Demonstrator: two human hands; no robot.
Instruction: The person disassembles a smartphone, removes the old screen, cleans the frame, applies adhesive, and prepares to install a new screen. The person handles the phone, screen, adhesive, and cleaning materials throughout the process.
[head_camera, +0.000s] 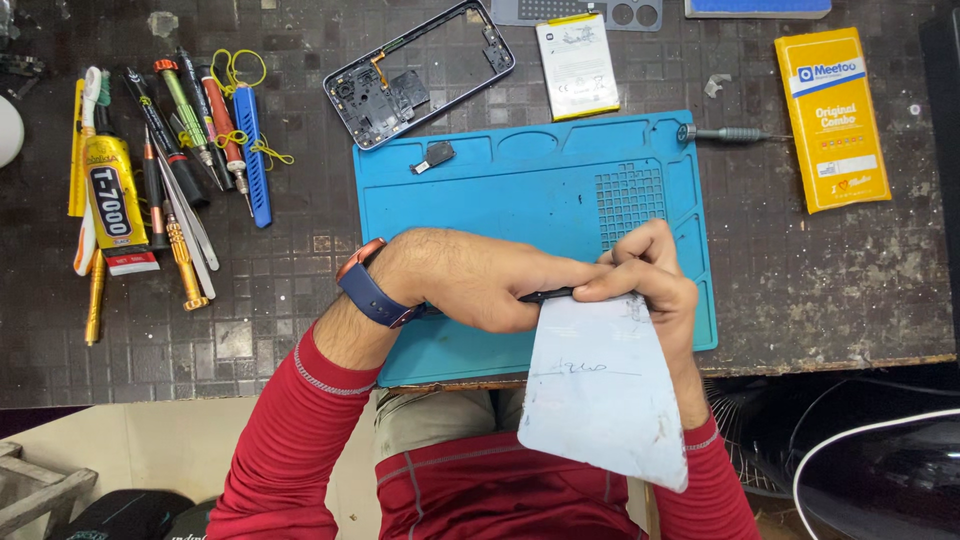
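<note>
- Left hand (480, 285) and right hand (640, 275) both grip a pale phone panel (600, 390) over the table's front edge.
- Likely risk: prying flex cracks it, or it drops past the blue mat (520, 190).

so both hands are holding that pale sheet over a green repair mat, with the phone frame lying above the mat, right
Not quite: the repair mat is blue, not green, as the head view shows. The rest stands: the left hand and right hand hold the pale sheet over it, and the phone frame lies above the mat.
</note>
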